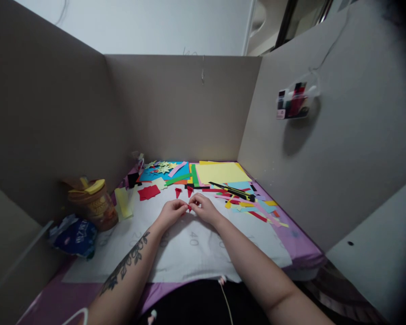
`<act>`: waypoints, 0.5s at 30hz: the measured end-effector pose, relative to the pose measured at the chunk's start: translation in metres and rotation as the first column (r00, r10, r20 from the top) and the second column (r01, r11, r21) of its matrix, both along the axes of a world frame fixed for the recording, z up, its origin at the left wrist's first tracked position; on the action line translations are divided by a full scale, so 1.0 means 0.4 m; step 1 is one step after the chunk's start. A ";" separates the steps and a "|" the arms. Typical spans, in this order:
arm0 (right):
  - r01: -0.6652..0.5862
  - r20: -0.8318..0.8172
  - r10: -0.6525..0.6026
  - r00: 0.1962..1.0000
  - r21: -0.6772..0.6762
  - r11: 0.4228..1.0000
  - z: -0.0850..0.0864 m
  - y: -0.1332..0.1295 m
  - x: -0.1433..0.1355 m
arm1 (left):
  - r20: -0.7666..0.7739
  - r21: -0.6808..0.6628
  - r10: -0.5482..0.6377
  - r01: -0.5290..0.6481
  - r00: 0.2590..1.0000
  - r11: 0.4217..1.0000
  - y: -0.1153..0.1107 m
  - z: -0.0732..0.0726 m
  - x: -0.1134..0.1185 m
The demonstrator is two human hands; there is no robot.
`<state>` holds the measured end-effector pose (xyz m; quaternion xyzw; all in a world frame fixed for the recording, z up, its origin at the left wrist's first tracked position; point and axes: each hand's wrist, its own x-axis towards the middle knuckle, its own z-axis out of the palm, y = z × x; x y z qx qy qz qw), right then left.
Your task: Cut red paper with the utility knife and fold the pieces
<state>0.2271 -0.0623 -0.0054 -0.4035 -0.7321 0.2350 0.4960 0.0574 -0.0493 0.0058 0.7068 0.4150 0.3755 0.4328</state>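
Close together over the white sheet, my left hand and my right hand both pinch a small red paper piece between their fingertips. Most of that piece is hidden by the fingers. Just beyond the hands lie two small red folded pieces, one on the left and one on the right. A larger red paper piece rests to the left of them. To the right, a black and yellow cutter knife lies on paper strips.
Star-shaped cutouts sit on blue paper at the back left. Pale yellow sheets lie at the back right, with coloured strips nearer. A brown tub and blue packet stand left. Grey panels enclose the table.
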 end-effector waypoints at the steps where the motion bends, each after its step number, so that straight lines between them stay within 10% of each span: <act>1: 0.028 -0.036 -0.027 0.999 0.012 1.000 0.000 0.000 0.000 | 0.009 0.018 0.021 -0.021 1.000 1.000 0.001 -0.001 0.000; 15: 0.233 -0.112 -0.226 0.968 0.052 0.971 -0.014 -0.005 -0.044 | 0.083 0.154 0.149 -0.160 0.985 0.975 0.004 -0.010 0.005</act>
